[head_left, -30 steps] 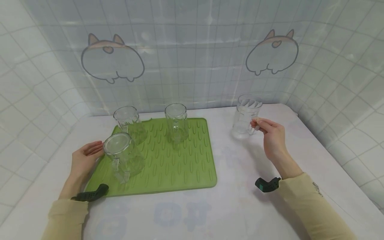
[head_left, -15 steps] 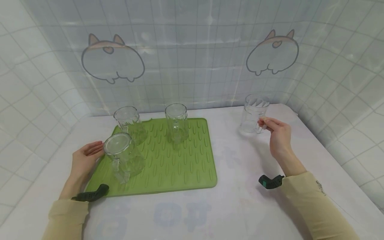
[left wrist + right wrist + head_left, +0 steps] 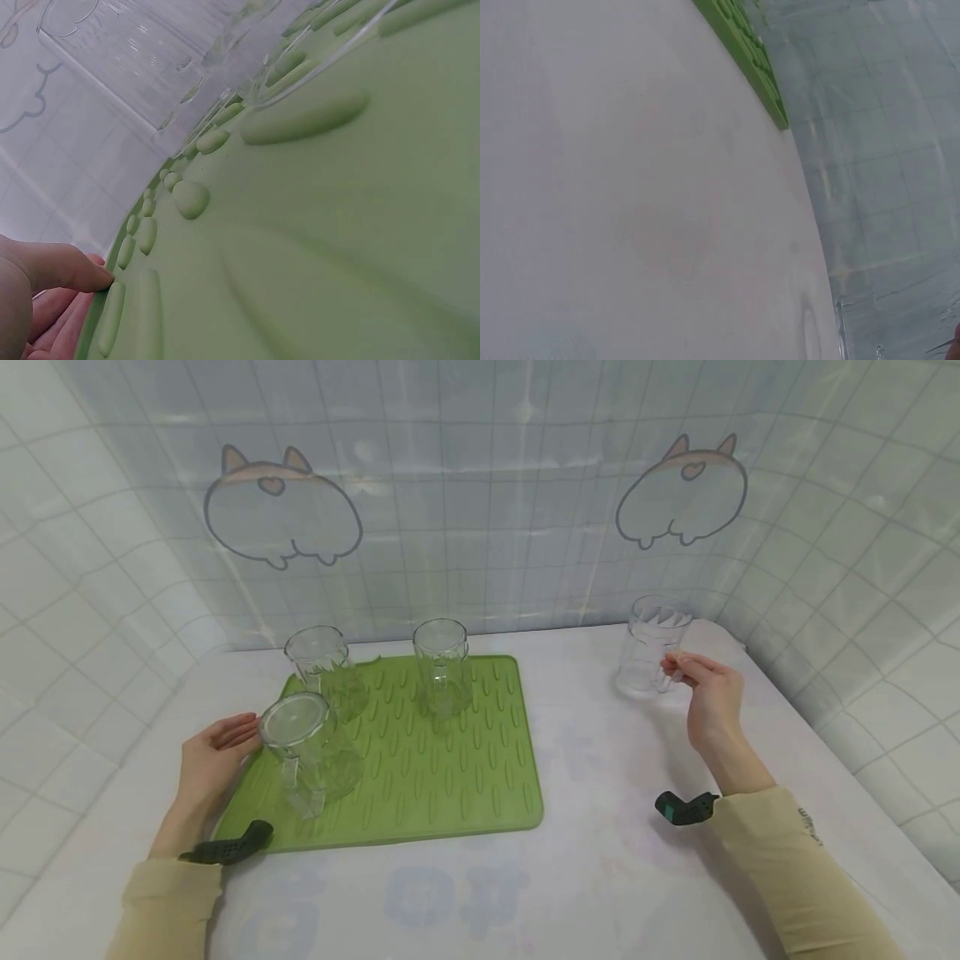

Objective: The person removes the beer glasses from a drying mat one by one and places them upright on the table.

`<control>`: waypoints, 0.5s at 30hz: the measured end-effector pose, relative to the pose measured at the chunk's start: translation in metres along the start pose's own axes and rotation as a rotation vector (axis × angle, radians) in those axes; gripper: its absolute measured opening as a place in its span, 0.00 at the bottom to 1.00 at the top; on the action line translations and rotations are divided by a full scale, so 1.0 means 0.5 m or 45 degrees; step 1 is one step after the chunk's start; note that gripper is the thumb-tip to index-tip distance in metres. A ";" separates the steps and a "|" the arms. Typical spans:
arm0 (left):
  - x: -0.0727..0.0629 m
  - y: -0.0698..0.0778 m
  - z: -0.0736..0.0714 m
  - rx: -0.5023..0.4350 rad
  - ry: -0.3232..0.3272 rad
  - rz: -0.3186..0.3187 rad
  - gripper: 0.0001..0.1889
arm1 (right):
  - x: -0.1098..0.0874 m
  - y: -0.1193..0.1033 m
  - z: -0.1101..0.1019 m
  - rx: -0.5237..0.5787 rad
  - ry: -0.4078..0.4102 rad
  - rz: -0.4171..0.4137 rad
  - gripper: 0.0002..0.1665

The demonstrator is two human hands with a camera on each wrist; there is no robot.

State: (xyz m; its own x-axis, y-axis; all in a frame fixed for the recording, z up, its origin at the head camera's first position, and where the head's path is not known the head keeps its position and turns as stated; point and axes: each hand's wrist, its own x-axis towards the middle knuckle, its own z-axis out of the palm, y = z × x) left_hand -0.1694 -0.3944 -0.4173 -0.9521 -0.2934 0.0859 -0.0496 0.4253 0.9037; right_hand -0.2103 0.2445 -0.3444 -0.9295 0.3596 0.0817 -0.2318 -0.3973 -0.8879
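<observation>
My right hand [image 3: 715,702] pinches the handle of a clear glass mug [image 3: 647,647] at the back right of the white table; whether its base touches the table I cannot tell. On the green ridged drying mat [image 3: 465,777] stand three more clear mugs: a middle mug [image 3: 441,664], a back left mug [image 3: 322,664] and a front left mug [image 3: 307,747] with its thick base upward. At the mat's left edge is my left hand [image 3: 213,756]. The left wrist view shows its thumb [image 3: 71,268] against the mat's rim, other fingers outside the edge.
A tiled-pattern sheet [image 3: 480,510] with cartoon animal outlines rises behind the table and along both sides. White table surface [image 3: 592,860] lies to the right of the mat and in front of it. Faint lettering shows near the front.
My right hand has shifted to the right with the mug, farther from the mat. The left hand, the mat and the other three mugs stay where they were.
</observation>
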 end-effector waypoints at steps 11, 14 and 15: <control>-0.004 0.004 0.000 -0.004 -0.001 0.006 0.29 | 0.015 -0.005 -0.018 0.050 0.058 0.003 0.11; -0.003 0.004 -0.001 0.015 0.001 0.024 0.29 | 0.017 -0.005 -0.024 0.039 0.065 0.009 0.10; -0.003 0.003 -0.001 0.016 0.002 0.029 0.29 | 0.018 -0.005 -0.026 0.039 0.066 0.014 0.10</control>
State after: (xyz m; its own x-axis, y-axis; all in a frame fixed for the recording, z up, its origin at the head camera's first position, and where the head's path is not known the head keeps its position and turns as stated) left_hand -0.1680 -0.3936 -0.4157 -0.9527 -0.2846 0.1069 -0.0318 0.4429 0.8960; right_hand -0.2144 0.2600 -0.3472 -0.9162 0.3978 0.0479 -0.2310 -0.4266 -0.8744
